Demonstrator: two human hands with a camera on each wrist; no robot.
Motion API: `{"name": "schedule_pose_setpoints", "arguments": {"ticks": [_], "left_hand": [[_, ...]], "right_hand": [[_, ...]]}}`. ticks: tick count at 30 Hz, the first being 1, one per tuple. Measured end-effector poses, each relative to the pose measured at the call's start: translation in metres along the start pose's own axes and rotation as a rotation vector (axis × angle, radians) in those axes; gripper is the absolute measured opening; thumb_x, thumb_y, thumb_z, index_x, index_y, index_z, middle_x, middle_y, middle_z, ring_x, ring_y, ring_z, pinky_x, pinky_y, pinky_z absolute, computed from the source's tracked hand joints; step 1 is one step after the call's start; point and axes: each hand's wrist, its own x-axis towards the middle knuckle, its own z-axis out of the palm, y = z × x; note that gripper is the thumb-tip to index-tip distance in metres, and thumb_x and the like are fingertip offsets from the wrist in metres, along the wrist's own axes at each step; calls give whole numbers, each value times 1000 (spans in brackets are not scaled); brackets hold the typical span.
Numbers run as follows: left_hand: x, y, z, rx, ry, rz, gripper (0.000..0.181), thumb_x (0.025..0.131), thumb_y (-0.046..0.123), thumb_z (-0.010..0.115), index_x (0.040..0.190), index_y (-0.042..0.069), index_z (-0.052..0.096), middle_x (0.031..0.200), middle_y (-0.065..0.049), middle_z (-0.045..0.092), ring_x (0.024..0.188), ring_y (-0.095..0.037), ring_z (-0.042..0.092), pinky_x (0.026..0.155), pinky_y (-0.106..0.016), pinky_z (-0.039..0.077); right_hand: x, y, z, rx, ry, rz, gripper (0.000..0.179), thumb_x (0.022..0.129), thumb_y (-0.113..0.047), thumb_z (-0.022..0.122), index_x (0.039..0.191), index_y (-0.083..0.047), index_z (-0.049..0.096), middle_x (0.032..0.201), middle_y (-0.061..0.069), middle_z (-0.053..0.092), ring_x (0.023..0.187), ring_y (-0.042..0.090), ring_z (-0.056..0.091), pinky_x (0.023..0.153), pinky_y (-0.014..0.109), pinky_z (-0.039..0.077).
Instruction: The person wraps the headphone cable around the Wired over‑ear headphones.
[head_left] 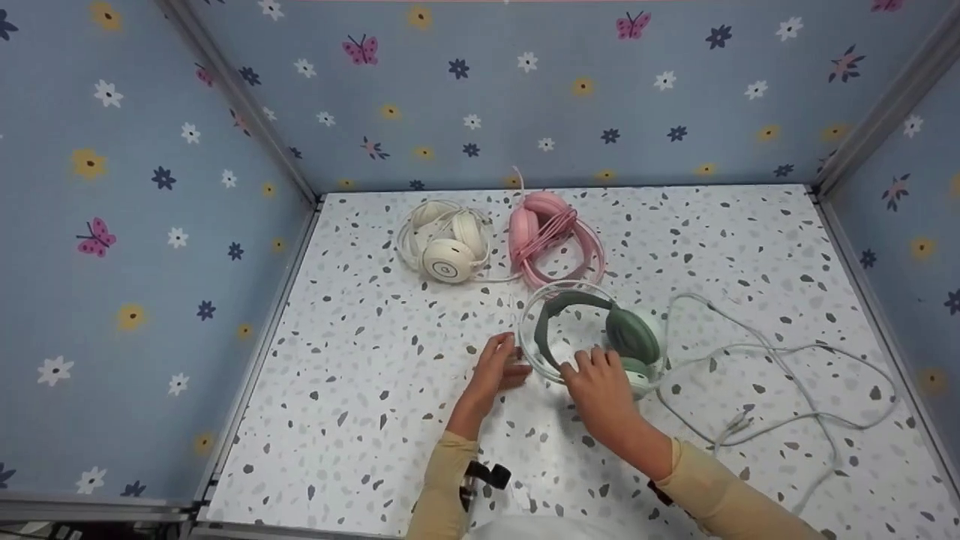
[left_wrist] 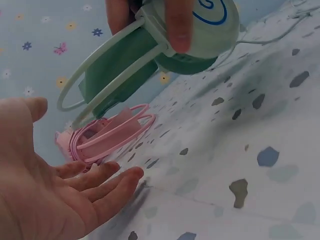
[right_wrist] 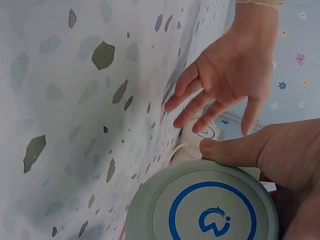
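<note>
A pair of green over-ear headphones (head_left: 631, 335) with a pale double-wire headband is held just over the table, tilted. My right hand (head_left: 604, 397) grips it near the lower ear cup; in the right wrist view the thumb lies across the edge of that ear cup (right_wrist: 165, 210), which bears a blue ring logo. To the left of the headband, my left hand (head_left: 487, 379) hovers with its fingers extended and holds nothing. The left wrist view shows its palm (left_wrist: 45, 195) facing the green headphones, apart from them.
Behind the green pair lie pink headphones (head_left: 523, 234) with their cable bundled round them. Cream headphones (head_left: 448, 261) sit to their left. A long pale cable (head_left: 769, 349) sprawls in loops over the table's right side. Flower-patterned panels (head_left: 495, 97) enclose the speckled table (head_left: 360, 360).
</note>
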Motion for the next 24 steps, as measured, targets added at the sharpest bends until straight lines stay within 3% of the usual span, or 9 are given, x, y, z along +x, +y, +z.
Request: {"name": "schedule_pose_setpoints", "arguments": {"ticks": [5,8,11,16,19,21,24], "left_hand": [[9,5,-2,-339,-80,-106,59,93,45,59,132,3,42,104,-11,63,87,-28,67,84,-43,51],[10,9,-4,-422,-77,-158,44,91,37,65,114,2,53,90,-9,64,77,-24,66,75,-38,53],[9,13,-4,-355,-12,-145,32,88,30,70,97,1,60,80,-9,64,70,-19,64,66,-32,53],[10,16,1,-223,110,-83,29,81,17,73,97,-4,62,95,-18,61,85,-26,60,78,-35,52],[10,16,2,-186,163,-71,22,77,14,69,90,-1,60,85,-11,56,79,-23,56,72,-30,52],[10,15,-1,-185,151,-84,21,76,13,67,88,-2,60,76,-5,54,70,-18,55,62,-25,50],[8,16,-9,-132,72,-123,26,77,14,66,91,-8,66,62,-2,57,54,-12,55,49,-24,46]], "right_hand": [[-3,-11,7,1,19,-112,17,76,-4,78,79,-8,62,77,10,50,72,31,47,69,43,39],[-4,-13,10,9,48,-183,15,77,-10,78,79,-9,63,77,9,49,72,30,46,70,42,39],[-4,-13,14,27,63,-229,15,75,-13,79,82,-10,66,78,8,51,72,29,45,70,41,39],[-3,-10,21,57,64,-267,17,75,-12,79,86,-11,65,80,7,55,71,27,45,67,41,38],[-3,-6,25,77,65,-296,19,77,-15,78,87,-12,63,80,6,53,70,26,45,66,40,38],[-3,-3,27,106,69,-307,19,76,-16,79,86,-13,62,80,5,53,71,26,46,66,40,38],[-5,3,29,163,76,-315,21,73,-14,80,83,-15,61,82,3,54,73,24,48,68,40,38]]}}
